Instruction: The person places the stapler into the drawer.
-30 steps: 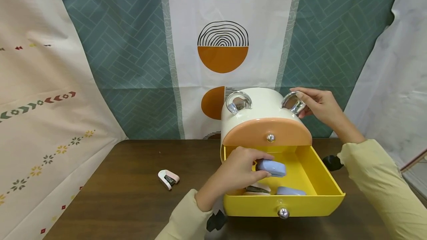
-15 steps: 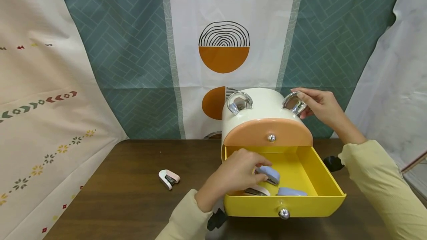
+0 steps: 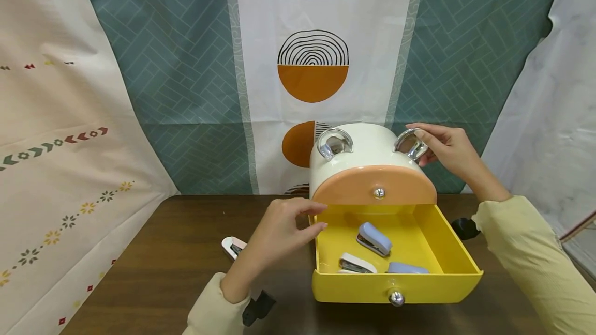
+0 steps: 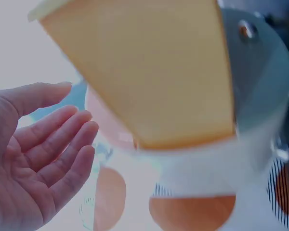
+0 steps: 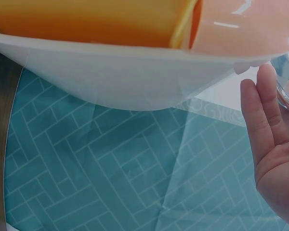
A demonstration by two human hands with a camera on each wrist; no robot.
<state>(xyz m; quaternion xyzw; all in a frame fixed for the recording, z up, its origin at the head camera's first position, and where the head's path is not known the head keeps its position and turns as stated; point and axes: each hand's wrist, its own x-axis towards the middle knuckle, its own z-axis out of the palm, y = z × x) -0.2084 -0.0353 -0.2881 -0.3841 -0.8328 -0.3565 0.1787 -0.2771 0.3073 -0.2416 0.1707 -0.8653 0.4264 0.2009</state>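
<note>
My left hand (image 3: 279, 229) hovers just left of the pulled-out yellow drawer (image 3: 354, 287), thumb and fingers apart and holding nothing. In the left wrist view that left hand (image 4: 48, 149) is beside the drawer's side. Inside the drawer lie a blue stapler (image 3: 374, 238), a white stapler (image 3: 357, 263) and a second blue item (image 3: 407, 268), partly hidden by the front wall. My right hand (image 3: 447, 150) pinches the right silver ring (image 3: 416, 152) on top of the white cabinet (image 3: 365, 146). In the right wrist view, the right hand (image 5: 274, 154) is partly cropped.
A white and pink stapler (image 3: 231, 245) lies on the dark wooden table (image 3: 177, 262), partly behind my left forearm. Above the open drawer is a closed orange drawer (image 3: 354, 185) with a silver knob. A patterned cloth (image 3: 186, 66) hangs behind the table.
My left hand has let go of the blue stapler, which now lies on the drawer floor, and has moved left out of the drawer. The right hand stays on the ring.
</note>
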